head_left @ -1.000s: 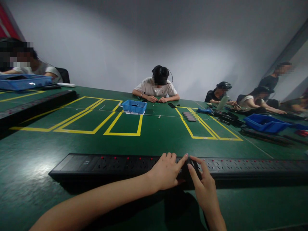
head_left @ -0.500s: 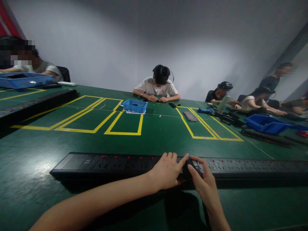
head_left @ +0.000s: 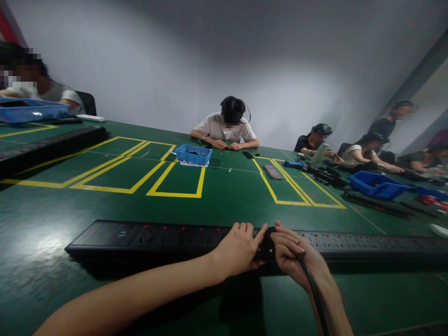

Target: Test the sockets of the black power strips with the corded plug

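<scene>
A long black power strip [head_left: 150, 238] with rows of sockets and small red switches lies across the table in front of me. My left hand [head_left: 240, 249] is closed around its middle, with fingers over the top and the thumb low on the near side. Its index finger reaches to a black plug [head_left: 267, 243] over the strip. My right hand [head_left: 297, 254] is closed on that plug from the right. A black cable [head_left: 311, 284] runs from this hand down along the forearm. How far the plug sits in a socket is hidden by the fingers.
Beyond the strip, yellow tape [head_left: 175, 193] marks rectangles on the green table [head_left: 115, 298]. A light blue bin [head_left: 193, 156] stands near a person [head_left: 224, 126] opposite. Another long strip [head_left: 52, 147] lies left. Blue trays [head_left: 378, 184] and dark parts fill the right, where other people sit.
My right hand has turned and its fingers have closed around the plug, with the cable now showing along the wrist. My left hand keeps its place on the strip. The view has shifted slightly.
</scene>
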The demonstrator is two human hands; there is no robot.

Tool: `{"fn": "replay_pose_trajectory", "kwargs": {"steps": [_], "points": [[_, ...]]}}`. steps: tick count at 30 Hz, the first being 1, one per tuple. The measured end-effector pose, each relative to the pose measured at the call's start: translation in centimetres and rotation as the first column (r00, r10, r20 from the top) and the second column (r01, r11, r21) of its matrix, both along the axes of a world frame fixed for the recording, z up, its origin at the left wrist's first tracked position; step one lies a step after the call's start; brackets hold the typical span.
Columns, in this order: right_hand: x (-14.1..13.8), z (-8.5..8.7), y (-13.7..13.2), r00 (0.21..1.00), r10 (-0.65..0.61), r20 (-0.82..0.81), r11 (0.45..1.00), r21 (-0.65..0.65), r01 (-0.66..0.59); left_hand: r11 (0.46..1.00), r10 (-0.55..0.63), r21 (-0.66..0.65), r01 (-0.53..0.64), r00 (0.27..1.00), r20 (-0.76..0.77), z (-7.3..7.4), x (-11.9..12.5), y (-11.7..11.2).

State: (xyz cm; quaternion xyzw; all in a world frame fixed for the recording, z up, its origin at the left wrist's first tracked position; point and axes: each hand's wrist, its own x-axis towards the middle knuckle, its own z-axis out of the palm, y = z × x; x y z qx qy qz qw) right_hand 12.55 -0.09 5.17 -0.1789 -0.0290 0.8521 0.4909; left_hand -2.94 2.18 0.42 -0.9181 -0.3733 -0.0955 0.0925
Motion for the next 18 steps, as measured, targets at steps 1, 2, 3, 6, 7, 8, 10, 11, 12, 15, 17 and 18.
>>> {"fn": "replay_pose_trajectory", "kwargs": {"steps": [1,2,3,6,7,8,10,11,12,15,17,18], "points": [[-0.2,0.1,-0.1,1.0,-0.018,-0.005,1.0,-0.005,0.018,1.0,0.0,0.005,0.0,1.0,0.0,0.0,0.0,0.0],[-0.4,0.2,-0.2,0.999,-0.039,-0.003,0.999,-0.01,0.039,1.0,-0.002,0.006,0.002,1.0,0.0,-0.1,0.0,0.0],[-0.5,0.3,-0.3,0.998,-0.059,0.004,0.998,-0.016,0.059,1.0,-0.004,0.005,0.004,1.0,0.002,-0.1,0.0,0.0],[-0.8,0.7,-0.3,0.996,-0.083,0.025,0.994,-0.068,0.085,1.0,-0.006,0.004,0.006,1.0,0.002,-0.3,0.1,0.1],[-0.8,0.9,-0.2,0.996,-0.079,0.031,0.992,-0.091,0.082,1.0,-0.002,0.005,0.002,1.0,0.001,-0.3,0.2,0.2],[-0.8,1.1,-0.2,0.996,-0.076,0.035,0.991,-0.111,0.08,1.0,0.002,0.008,-0.002,1.0,0.0,-0.3,0.2,0.2],[-0.7,1.6,-0.1,0.996,-0.078,0.033,0.988,-0.134,0.082,1.0,0.01,0.013,-0.01,1.0,0.0,-0.3,0.2,0.2],[-0.7,1.8,-0.1,0.996,-0.082,0.029,0.987,-0.137,0.085,1.0,0.012,0.014,-0.012,1.0,0.001,-0.4,0.2,0.2],[-0.6,1.9,-0.1,0.996,-0.084,0.024,0.986,-0.14,0.086,1.0,0.012,0.015,-0.012,1.0,0.001,-0.4,0.2,0.1],[-0.8,1.9,-0.2,0.996,-0.093,0.017,0.983,-0.155,0.095,1.0,0.008,0.018,-0.008,1.0,0.0,-0.3,0.2,0.1],[-1.0,1.5,-0.3,0.992,-0.127,0.028,0.981,-0.147,0.129,1.0,0.01,0.015,-0.01,1.0,0.003,-0.3,0.2,0.1],[-1.1,1.2,-0.4,0.988,-0.149,0.04,0.98,-0.129,0.153,1.0,0.01,0.01,-0.01,1.0,0.007,-0.3,0.2,0.1]]}}
